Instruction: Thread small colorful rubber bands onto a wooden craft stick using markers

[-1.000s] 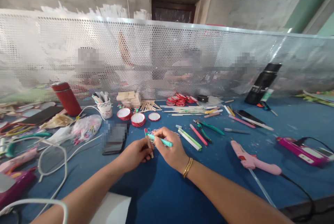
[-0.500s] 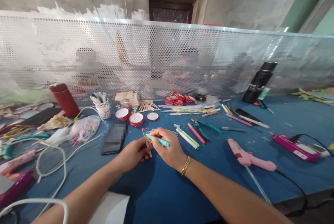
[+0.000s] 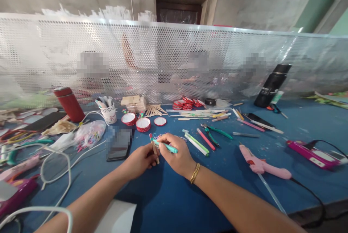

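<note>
My left hand is closed on a flat wooden craft stick with a red upper end, held tilted over the blue table. In my right hand is a turquoise marker, gripped like a pen with its tip at the stick just below the red end. Both hands are close together. Small coloured loops, partly hidden by my right hand, lie behind them. To the right of my right hand rest a green-and-white marker and a red marker.
Green-handled pliers and a pink glue gun with its cord lie right. A phone, red-rimmed round pieces, a pen cup and a red flask stand left. A perforated metal screen runs behind.
The view has shifted slightly, so everything sits a little further right. Both hands keep their hold on the stick and the marker, almost unmoved.
</note>
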